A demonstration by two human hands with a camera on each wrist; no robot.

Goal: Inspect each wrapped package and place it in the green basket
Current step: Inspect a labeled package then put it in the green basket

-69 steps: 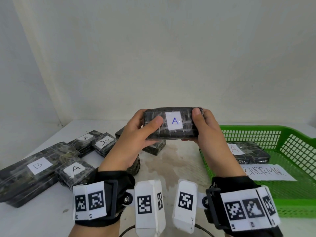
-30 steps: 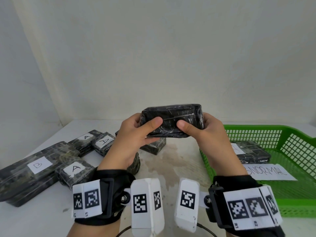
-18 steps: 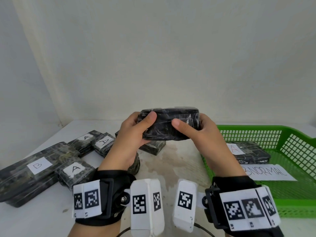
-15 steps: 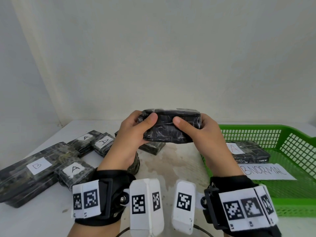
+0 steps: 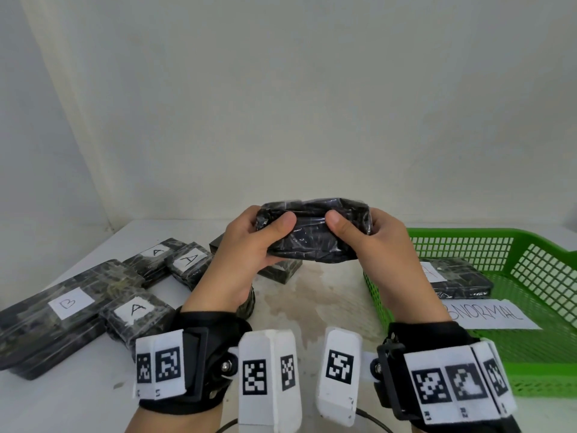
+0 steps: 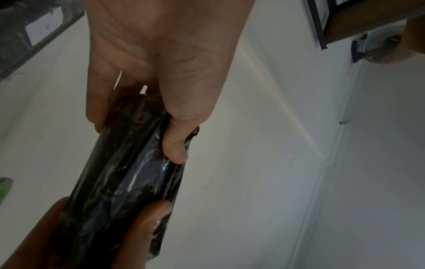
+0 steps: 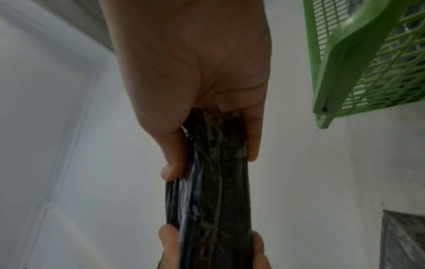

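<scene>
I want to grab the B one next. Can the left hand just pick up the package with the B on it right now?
Probably not yet. The left hand is busy gripping the held package together with the right hand. The B package lies uncovered on top at the far left, so once that hand lets go, the way looks free.

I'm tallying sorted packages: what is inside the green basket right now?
Inside the green basket lie one wrapped package and a handwritten paper sign. The right hand covers the basket's near-left corner.
</scene>
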